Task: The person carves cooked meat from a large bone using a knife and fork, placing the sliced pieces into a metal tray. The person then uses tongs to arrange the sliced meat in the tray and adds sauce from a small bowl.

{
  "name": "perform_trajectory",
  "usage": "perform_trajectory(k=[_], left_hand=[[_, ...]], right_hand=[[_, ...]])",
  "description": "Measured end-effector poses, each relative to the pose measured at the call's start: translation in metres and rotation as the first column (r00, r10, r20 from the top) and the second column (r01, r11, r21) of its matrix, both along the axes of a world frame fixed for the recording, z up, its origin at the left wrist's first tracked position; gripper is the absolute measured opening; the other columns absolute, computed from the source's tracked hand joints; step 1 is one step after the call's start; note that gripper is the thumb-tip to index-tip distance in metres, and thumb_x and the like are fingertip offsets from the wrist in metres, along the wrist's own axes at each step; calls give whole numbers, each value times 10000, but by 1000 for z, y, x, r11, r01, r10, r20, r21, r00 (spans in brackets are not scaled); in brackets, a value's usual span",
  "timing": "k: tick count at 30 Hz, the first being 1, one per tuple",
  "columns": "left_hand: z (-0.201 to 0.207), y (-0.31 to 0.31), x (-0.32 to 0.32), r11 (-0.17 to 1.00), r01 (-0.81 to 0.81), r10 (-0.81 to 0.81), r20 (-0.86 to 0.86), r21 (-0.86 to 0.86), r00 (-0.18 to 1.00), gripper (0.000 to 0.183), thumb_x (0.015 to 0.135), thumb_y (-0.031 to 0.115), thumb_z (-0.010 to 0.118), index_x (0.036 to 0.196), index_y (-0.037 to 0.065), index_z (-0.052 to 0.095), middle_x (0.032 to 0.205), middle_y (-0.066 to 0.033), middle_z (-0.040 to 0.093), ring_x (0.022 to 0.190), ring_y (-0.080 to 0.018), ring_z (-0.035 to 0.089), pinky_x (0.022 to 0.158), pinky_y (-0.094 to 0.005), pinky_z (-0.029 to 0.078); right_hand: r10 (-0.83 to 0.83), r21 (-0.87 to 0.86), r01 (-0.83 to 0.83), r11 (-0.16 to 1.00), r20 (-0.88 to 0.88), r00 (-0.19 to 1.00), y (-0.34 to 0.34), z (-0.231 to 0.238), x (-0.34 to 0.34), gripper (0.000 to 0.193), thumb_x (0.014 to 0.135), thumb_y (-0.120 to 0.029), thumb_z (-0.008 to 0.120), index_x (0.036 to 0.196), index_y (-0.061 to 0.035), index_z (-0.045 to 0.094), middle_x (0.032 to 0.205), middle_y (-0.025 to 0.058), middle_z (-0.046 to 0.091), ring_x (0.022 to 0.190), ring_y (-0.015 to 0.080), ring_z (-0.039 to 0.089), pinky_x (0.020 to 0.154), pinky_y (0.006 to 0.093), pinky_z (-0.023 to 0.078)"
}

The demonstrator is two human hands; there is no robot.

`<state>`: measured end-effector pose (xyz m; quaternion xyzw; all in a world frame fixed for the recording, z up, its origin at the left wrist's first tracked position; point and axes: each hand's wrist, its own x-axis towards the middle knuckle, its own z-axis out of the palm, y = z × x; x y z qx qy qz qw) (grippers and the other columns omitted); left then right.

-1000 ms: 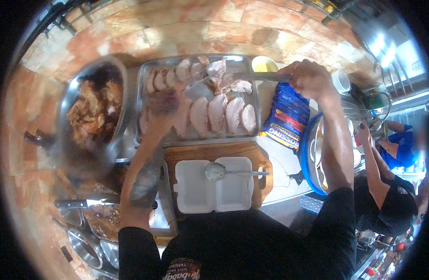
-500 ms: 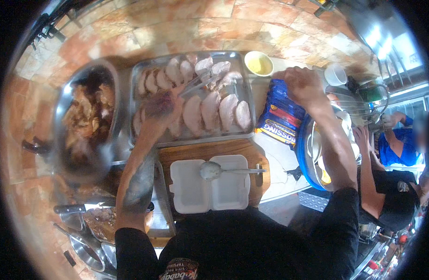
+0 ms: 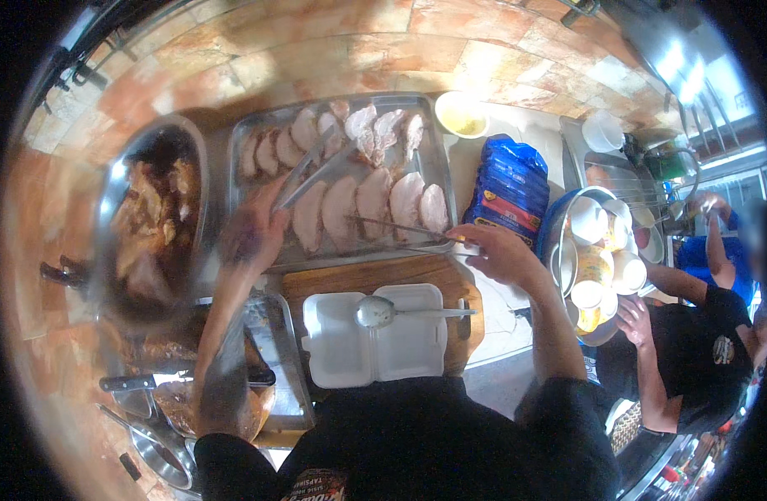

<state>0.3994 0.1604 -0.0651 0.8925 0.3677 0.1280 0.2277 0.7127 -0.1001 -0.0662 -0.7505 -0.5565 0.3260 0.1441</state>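
Pale meat slices (image 3: 340, 210) lie in two rows in a metal tray (image 3: 333, 264) across from me. My left hand (image 3: 254, 225) is closed around metal tongs (image 3: 312, 171), whose tips reach over the slices. Low over the tray's right front corner, my right hand (image 3: 507, 257) grips what look like scissors (image 3: 400, 225). Their thin blades are slightly apart and point left across the front row. Nearer me, an open white foam box (image 3: 337, 355) rests on a wooden cutting board (image 3: 463, 288). A metal spoon (image 3: 379, 311) lies across the box.
At left stands a metal basin of darker meat (image 3: 154, 209). A knife (image 3: 133, 382) lies closer to me. Rightward are a yellow bowl (image 3: 462, 114), a blue package (image 3: 510, 184) and a bowl of cups (image 3: 559, 213), with a co-worker's hand (image 3: 634, 320) beside it.
My right hand has come from above the blue package down to the tray's front corner, with the scissors now showing. My left hand and tongs have shifted left. The co-worker's arms have moved.
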Motion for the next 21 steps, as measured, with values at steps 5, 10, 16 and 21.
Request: perform_trajectory(k=[5, 10, 16, 21], left_hand=[[40, -46, -34, 992, -41, 33, -66, -118, 997, 500, 904, 97, 595, 1387, 45, 479, 1305, -249, 572, 1200, -409, 562, 985, -448, 468], [45, -80, -51, 977, -51, 46, -31, -206, 998, 516, 903, 71, 595, 1402, 42, 464, 1319, -249, 567, 1198, -402, 574, 986, -440, 468], [43, -86, -80, 953, -201, 199, -32, -225, 979, 510, 908, 70, 576, 1403, 30, 458, 1307, -261, 570, 1183, -396, 591, 978, -438, 473], [42, -86, -101, 931, -283, 289, -11, -229, 957, 501, 916, 73, 559, 1403, 24, 452, 1281, -270, 580, 1116, -412, 620, 938, -442, 487]], right_hand=[[-123, 164, 112, 980, 58, 991, 39, -9, 36, 307, 816, -48, 659, 1118, -86, 698, 1099, 159, 691, 1024, 293, 666, 836, 380, 526], [-309, 452, 106, 886, 406, 860, 148, -47, 113, 375, 854, -132, 614, 1228, -144, 638, 1108, 191, 675, 1022, 370, 654, 887, 455, 531], [-70, 110, 11, 994, 556, 828, 210, -73, 159, 388, 765, -225, 683, 1148, -162, 688, 1111, 177, 683, 1046, 355, 652, 918, 436, 529], [-47, 171, -42, 984, 481, 875, 208, -93, 173, 357, 748, -278, 693, 1087, -172, 720, 1105, 177, 689, 1024, 345, 666, 901, 428, 532]])
